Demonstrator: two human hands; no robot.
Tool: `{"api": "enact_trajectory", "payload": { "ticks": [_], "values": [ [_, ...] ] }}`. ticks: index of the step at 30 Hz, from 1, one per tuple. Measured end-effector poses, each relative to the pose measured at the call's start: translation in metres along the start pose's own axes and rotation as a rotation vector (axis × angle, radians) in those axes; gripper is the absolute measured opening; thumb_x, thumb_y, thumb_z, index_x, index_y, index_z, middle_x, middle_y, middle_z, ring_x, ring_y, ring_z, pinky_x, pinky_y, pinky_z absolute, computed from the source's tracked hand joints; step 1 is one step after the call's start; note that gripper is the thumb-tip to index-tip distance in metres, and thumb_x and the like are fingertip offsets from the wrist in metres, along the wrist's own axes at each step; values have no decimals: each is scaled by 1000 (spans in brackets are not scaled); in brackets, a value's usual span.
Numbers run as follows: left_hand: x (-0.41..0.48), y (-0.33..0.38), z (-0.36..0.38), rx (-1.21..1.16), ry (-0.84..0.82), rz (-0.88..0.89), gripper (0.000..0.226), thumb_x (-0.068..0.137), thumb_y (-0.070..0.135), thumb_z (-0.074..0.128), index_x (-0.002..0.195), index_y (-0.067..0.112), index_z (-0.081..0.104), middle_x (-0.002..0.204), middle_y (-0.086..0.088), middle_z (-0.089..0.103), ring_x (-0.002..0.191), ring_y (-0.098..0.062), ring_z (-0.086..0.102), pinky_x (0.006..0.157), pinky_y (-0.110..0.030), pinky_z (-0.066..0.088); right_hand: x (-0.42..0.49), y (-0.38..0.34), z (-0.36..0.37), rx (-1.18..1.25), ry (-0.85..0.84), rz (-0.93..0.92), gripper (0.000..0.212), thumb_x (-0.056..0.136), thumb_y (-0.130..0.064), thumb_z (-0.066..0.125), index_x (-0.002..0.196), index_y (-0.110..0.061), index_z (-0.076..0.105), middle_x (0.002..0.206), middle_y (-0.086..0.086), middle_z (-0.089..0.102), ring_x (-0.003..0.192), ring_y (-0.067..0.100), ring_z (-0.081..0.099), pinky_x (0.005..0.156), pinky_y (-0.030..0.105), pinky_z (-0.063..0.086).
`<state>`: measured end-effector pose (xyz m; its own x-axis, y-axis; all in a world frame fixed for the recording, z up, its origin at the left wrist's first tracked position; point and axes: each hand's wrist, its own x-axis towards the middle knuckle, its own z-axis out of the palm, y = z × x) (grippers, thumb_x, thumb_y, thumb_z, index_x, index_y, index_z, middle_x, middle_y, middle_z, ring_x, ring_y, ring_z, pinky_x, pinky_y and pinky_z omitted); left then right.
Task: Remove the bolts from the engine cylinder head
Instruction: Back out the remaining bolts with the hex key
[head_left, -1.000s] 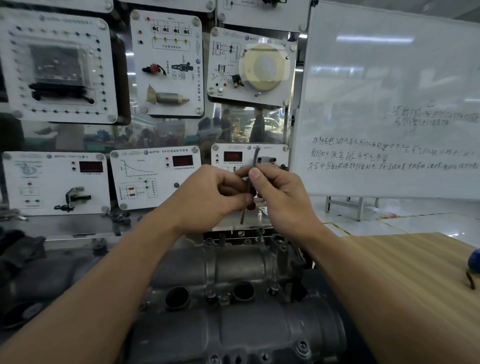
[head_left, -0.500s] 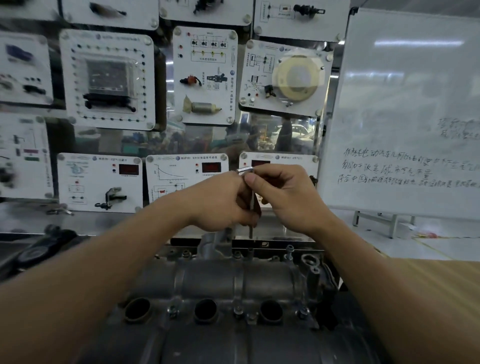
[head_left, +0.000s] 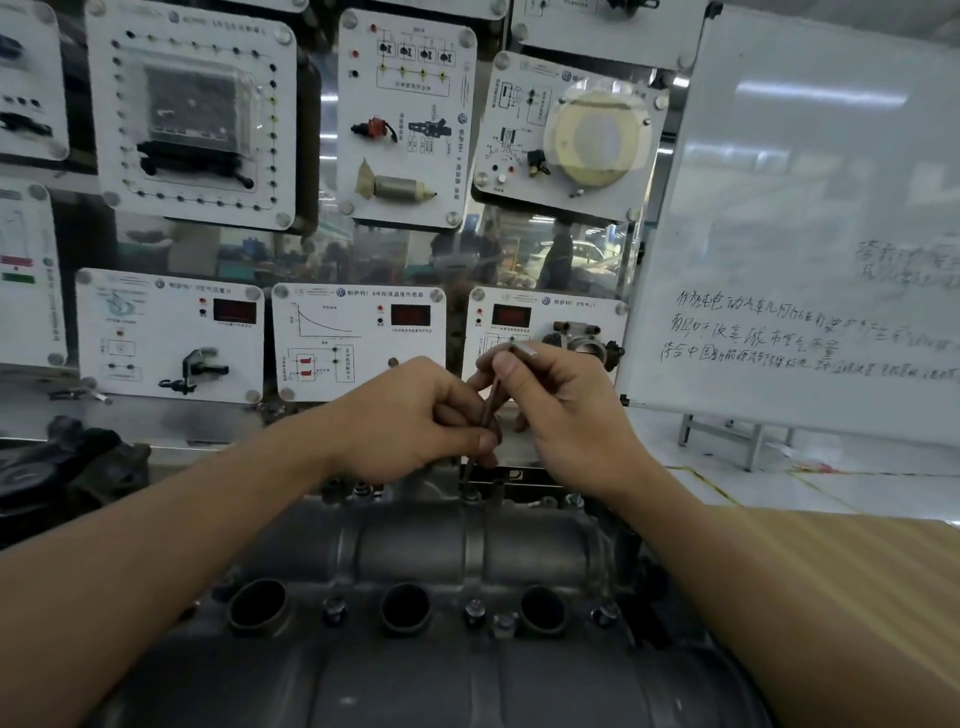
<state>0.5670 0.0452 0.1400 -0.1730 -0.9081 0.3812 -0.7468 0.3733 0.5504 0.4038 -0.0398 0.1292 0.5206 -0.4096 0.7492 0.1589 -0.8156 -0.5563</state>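
At the bottom of the frame the engine cylinder head (head_left: 415, 561) lies between both forearms, several bolts (head_left: 474, 609) seated along its near edge beside the round ports. At centre frame a thin L-shaped key (head_left: 489, 405) is pinched by the closed fingers of the left hand (head_left: 415, 415) and right hand (head_left: 561, 410). Compared with a second ago, its tip has been lowered onto a far-edge bolt (head_left: 470, 492), so loosening there is judged to be starting.

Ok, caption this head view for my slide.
Both hands, left hand and right hand, hold a thin tool upright over a bolt on the engine head.
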Motion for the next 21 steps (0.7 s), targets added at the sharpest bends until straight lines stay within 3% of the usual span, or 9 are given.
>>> {"api": "enact_trajectory", "payload": {
  "ticks": [3, 8, 13, 17, 21],
  "values": [
    [-1, 0, 1, -48, 4, 0, 11, 92, 13, 70, 87, 7, 78, 65, 12, 75, 56, 8, 60, 60, -3, 40, 2, -2, 1, -28, 2, -6, 20, 102, -13, 50, 95, -8, 69, 88, 2, 73, 71, 7, 66, 60, 12, 46],
    [0, -2, 4, -41, 20, -1, 10, 89, 13, 73, 87, 4, 77, 73, 1, 78, 66, -5, 67, 67, -21, 52, 1, -2, 3, -114, -10, -50, 20, 102, -13, 51, 97, -9, 70, 84, -4, 71, 74, 1, 62, 64, 10, 44],
    [1, -2, 4, -19, 34, -4, 8, 87, 13, 75, 86, 5, 77, 70, 7, 76, 64, -2, 68, 65, -15, 50, -3, -1, 2, -67, 2, -59, 16, 100, -14, 56, 99, -14, 72, 86, -4, 72, 77, 4, 65, 70, 13, 48],
    [0, -2, 4, -7, 45, -5, 8, 87, 13, 75, 86, 6, 77, 78, -2, 78, 77, -19, 74, 77, -31, 57, -5, 2, 4, 10, 30, -46, 11, 96, -14, 63, 92, -14, 73, 84, 4, 72, 73, 6, 63, 65, 13, 47],
    [-1, -1, 3, 0, 63, -5, 7, 85, 15, 78, 87, 8, 78, 82, -5, 78, 83, -24, 73, 85, -41, 57, -5, 2, 3, 79, 70, -29, 6, 86, -13, 75, 87, -19, 74, 81, 3, 74, 75, 9, 67, 72, 19, 53]
  ]
}}
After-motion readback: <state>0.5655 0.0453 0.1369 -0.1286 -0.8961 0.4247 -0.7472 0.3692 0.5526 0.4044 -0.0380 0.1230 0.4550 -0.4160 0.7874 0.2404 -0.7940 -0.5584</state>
